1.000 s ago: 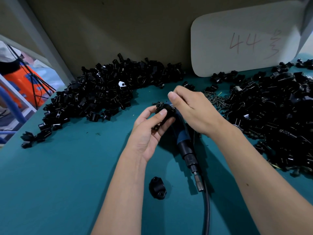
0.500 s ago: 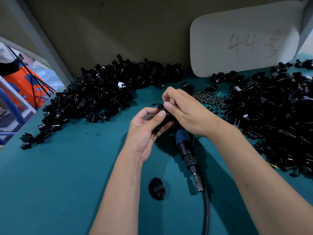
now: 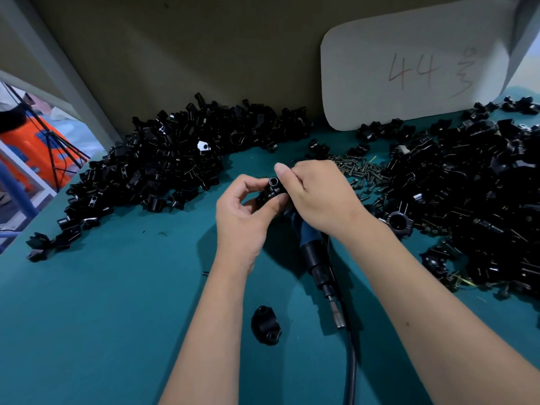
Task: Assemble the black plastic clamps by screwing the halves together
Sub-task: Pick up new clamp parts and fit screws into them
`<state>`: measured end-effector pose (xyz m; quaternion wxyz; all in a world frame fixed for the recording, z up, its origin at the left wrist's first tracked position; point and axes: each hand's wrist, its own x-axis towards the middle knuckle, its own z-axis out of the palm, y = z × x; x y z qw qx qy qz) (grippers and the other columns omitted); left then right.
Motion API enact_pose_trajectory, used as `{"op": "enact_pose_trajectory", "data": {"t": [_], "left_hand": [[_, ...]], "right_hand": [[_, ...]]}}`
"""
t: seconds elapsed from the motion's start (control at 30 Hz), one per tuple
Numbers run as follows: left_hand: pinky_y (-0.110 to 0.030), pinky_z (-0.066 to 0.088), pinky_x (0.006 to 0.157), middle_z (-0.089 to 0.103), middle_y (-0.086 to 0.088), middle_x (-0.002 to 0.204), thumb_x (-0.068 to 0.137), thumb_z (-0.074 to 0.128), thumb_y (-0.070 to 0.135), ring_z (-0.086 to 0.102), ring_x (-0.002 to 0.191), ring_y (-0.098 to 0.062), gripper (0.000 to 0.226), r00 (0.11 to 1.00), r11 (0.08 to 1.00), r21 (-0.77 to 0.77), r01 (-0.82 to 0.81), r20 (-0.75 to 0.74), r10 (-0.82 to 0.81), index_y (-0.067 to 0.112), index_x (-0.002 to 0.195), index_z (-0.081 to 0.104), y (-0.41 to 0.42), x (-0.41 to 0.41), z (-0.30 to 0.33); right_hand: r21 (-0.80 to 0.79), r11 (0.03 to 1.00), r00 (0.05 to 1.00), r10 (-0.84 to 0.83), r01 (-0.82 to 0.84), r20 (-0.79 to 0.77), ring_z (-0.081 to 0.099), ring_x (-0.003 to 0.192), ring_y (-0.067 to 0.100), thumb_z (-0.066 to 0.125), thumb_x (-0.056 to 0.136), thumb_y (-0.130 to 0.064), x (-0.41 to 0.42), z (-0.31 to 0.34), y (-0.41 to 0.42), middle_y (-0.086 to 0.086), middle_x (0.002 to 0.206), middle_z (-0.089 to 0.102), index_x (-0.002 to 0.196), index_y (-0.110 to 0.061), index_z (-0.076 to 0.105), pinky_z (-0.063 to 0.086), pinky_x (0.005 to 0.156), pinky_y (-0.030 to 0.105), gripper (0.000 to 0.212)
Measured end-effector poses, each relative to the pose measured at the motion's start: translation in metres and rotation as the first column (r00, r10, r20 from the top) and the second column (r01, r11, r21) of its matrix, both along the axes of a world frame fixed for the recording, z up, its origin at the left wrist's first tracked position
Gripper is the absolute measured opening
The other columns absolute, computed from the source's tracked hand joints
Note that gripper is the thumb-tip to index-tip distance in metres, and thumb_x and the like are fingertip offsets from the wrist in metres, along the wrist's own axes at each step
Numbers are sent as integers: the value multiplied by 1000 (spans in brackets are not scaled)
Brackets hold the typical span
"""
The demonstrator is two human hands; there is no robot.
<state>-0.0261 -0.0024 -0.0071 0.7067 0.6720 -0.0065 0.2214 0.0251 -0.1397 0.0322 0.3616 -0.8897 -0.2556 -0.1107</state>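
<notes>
My left hand [image 3: 242,217] pinches a black clamp piece [image 3: 270,191] between thumb and fingers above the teal table. My right hand [image 3: 318,197] curls over the same piece from the right, with its thumb on top. What its fingers do underneath is hidden. A blue and black powered screwdriver [image 3: 315,252] lies under my right wrist, its cable [image 3: 350,369] running toward me. One loose clamp half [image 3: 265,325] lies on the table near my left forearm. A scatter of small screws [image 3: 359,171] lies just beyond my right hand.
A large heap of black clamp parts [image 3: 175,162] sits at the back left, another heap [image 3: 473,194] fills the right side. An assembled clamp [image 3: 398,223] lies at the right heap's edge. A white card marked 44 [image 3: 415,62] leans on the back wall. A lone screw [image 3: 205,273] lies left of my forearm.
Both hands shifted slightly while working the clamp piece; my right thumb now lies over its top and the piece's round hole shows. The screwdriver and loose half stayed put.
</notes>
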Motion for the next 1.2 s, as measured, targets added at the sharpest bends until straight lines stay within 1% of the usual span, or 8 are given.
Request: {"op": "enact_pose_trajectory", "data": {"t": [0.13, 0.3, 0.5, 0.67, 0.8, 0.93, 1.03, 1.2], "left_hand": [[-27, 60, 72, 72, 14, 89, 84, 81, -1, 72, 77, -15, 22, 1000, 998, -65, -4, 1, 4, 15, 94, 70, -1, 0, -1], [-26, 59, 72, 73, 6, 91, 86, 77, -5, 71, 74, -17, 19, 998, 994, -96, 43, -30, -46, 10, 96, 69, 2, 1, -2], [-34, 62, 78, 72, 3, 95, 87, 78, 0, 75, 84, -17, 13, 994, 989, -113, 98, -42, -103, 10, 90, 71, -3, -1, -2], [-33, 63, 78, 72, 3, 92, 86, 77, -5, 73, 82, -10, 15, 996, 991, -114, 65, -57, -72, 6, 93, 69, -1, -2, -3], [-30, 60, 79, 71, 5, 94, 85, 80, -2, 72, 87, -11, 19, 998, 996, -82, 47, -28, -49, 12, 93, 69, -1, -2, 2], [-47, 59, 95, 70, -13, 106, 82, 81, 16, 68, 112, -36, 18, 996, 968, -249, 29, -78, -50, 13, 96, 70, -3, -3, 3], [-26, 60, 77, 73, -11, 100, 92, 72, 16, 74, 91, -28, 7, 984, 892, -448, 63, -119, -130, 11, 96, 68, -1, -4, 7], [-21, 48, 57, 68, -1, 83, 99, 64, 34, 61, 65, -12, 21, 970, 837, -547, 34, -185, -161, 13, 96, 62, -7, -5, 10]], "right_hand": [[-57, 998, 1000, -21, 21, 0, 54, 67, 25, 35, 108, -53, -1, 0, -5, -2, 63, 55, 60, -20, 47, 35, 60, 39, 60], [-98, 979, 980, 186, -180, 63, 40, 95, 26, 42, 110, -27, 4, -7, -13, 3, 94, 48, 94, -16, 49, 37, 87, 40, 21], [-106, 994, 994, 46, -35, 102, 42, 85, 21, 34, 107, -51, 4, -1, -9, -3, 74, 43, 65, -28, 41, 39, 76, 41, 48], [-110, 980, 985, 170, -168, 18, 41, 88, 19, 43, 109, -28, 4, -3, -16, -1, 81, 45, 73, -21, 45, 35, 81, 35, 37], [-25, 998, 994, 67, -65, 84, 49, 77, 23, 45, 108, -43, 1, 0, -7, 0, 68, 48, 61, -14, 55, 43, 76, 45, 57], [109, 993, 994, -65, 56, 84, 49, 57, 19, 37, 104, -62, -1, 0, -6, -3, 55, 49, 61, -19, 47, 40, 58, 41, 62], [84, 992, 995, 96, -99, 37, 56, 70, 20, 44, 108, -46, 2, -2, -10, -2, 71, 59, 85, -16, 54, 45, 67, 45, 39], [22, 982, 975, 186, -190, 125, 46, 61, 25, 55, 106, -31, 3, -6, -6, 0, 60, 48, 72, -11, 49, 43, 63, 50, 40]]}}
